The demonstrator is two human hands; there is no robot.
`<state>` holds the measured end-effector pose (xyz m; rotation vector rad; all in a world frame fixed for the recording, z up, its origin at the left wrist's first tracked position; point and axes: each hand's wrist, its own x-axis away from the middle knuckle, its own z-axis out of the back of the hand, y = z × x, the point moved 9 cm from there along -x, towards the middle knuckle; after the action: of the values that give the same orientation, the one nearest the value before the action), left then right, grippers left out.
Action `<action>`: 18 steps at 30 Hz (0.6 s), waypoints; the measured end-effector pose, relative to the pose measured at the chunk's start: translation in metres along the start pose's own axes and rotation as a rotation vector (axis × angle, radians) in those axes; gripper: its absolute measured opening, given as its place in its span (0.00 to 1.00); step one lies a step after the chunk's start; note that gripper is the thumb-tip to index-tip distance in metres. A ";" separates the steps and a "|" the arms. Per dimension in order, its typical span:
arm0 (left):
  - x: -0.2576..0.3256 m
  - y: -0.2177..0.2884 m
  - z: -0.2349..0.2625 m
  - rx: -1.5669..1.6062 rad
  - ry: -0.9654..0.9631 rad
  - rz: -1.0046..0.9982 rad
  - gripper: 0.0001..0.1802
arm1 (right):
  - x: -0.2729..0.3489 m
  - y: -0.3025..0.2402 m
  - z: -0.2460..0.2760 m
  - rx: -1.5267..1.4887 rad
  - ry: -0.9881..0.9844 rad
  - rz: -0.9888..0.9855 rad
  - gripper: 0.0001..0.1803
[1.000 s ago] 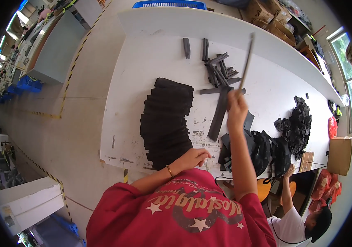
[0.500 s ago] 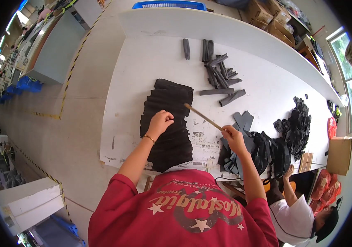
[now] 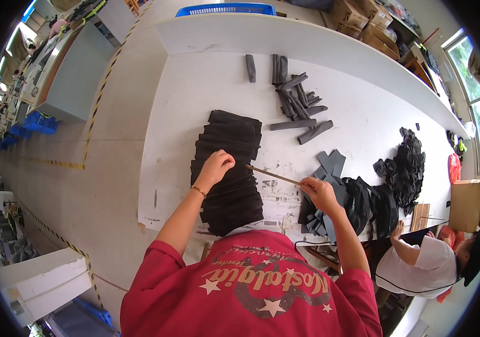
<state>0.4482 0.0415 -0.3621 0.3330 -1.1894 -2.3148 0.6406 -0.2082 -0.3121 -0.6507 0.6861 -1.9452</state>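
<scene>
Overlapping black, fabric-like strips (image 3: pixel 230 133) lie in a long row in front of me on the white table (image 3: pixel 178 95). Over the middle of that row is my left hand (image 3: pixel 215 167), its fingers curled and pinched together; whatever is between them is hidden. My right hand (image 3: pixel 319 192) grips one end of a thin brown stick (image 3: pixel 276 175), perhaps a brush. The stick points left, and its far tip is at the right edge of the strips, close to my left fingertips.
Dark grey rolled pieces (image 3: pixel 293 104) lie farther back. To the right are flat grey pieces (image 3: pixel 330 168), black bundles (image 3: pixel 383 208) and a black heap (image 3: pixel 405 168). A raised board (image 3: pixel 285 36) edges the table. A person in white (image 3: pixel 419 264) sits at the right.
My right hand has lowered the stick's tip toward me and left, onto the edge of the strips. My left hand has barely moved. The person at the right has shifted position.
</scene>
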 end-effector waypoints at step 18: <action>0.023 0.032 -0.072 1.829 0.349 0.413 0.17 | -0.018 -0.070 -0.110 -0.483 0.043 -0.030 0.13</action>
<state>0.4702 -0.0356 -0.3782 0.8669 -2.4385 -0.2355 0.5314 -0.1425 -0.3439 -0.9148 1.1969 -1.8334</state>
